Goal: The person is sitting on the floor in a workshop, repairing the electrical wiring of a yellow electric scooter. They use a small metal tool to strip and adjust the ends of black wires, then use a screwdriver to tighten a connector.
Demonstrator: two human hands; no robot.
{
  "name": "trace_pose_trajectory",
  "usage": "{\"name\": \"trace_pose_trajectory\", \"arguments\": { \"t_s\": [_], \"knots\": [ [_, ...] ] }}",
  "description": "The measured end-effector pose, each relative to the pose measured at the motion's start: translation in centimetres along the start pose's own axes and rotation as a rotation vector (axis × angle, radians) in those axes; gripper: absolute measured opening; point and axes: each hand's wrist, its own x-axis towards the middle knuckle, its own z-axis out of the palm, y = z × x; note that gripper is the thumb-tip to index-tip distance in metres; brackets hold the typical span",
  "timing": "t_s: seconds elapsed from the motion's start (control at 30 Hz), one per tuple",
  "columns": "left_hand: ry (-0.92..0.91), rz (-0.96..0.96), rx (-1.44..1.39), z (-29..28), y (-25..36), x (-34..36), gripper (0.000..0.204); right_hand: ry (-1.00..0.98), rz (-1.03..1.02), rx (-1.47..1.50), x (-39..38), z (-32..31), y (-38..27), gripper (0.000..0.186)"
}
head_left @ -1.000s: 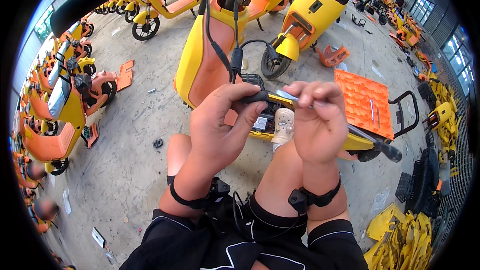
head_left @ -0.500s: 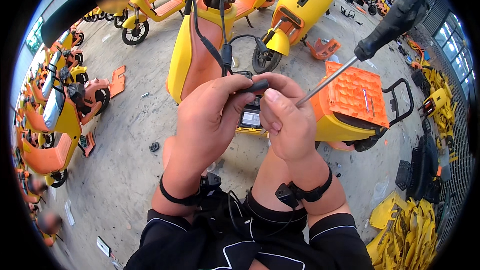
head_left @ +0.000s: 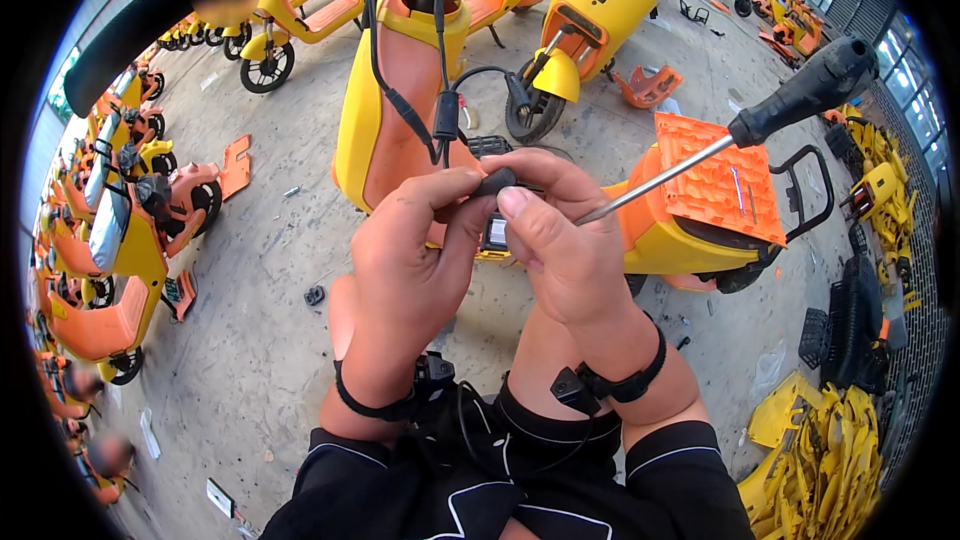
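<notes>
Between thumb and fingers, my left hand (head_left: 405, 250) pinches a small black cylindrical piece (head_left: 497, 181). My right hand (head_left: 568, 245) is closed against it, thumb tip at the piece's near end. That same hand also grips a screwdriver (head_left: 805, 90), whose metal shaft runs out up and right to a thick black handle. Its tip is hidden in the fingers. Just beyond my hands stands a yellow and orange scooter (head_left: 350, 145). Black cables with a connector (head_left: 447, 115) hang from its opened steering column, and their lower ends pass behind my hands.
An orange ribbed panel (head_left: 715, 175) with slim tools lies on the scooter's rear, beside a black rack (head_left: 815, 200). More scooters (head_left: 110, 280) stand left and ahead. Yellow panels (head_left: 820, 450) are piled at lower right. A black handlebar (head_left: 150, 15) crosses the upper left.
The small black piece has turned and shifted slightly left between my fingers. The screwdriver's handle has swung lower and to the right. Both hands have stayed close together.
</notes>
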Motion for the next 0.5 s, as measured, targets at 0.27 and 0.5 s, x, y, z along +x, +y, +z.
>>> {"name": "trace_pose_trajectory", "arguments": {
  "t_s": [0.27, 0.5],
  "knots": [
    [0.044, 0.026, -0.089, 0.4, -0.8, -0.6, 0.021, -0.029, -0.08, -0.054, 0.1, -0.1, 0.6, 0.028],
    [0.074, -0.007, -0.172, 1.2, -1.2, -1.0, 0.023, 0.005, 0.04, 0.004, -0.4, 0.4, -0.2, 0.029]
  ]
}}
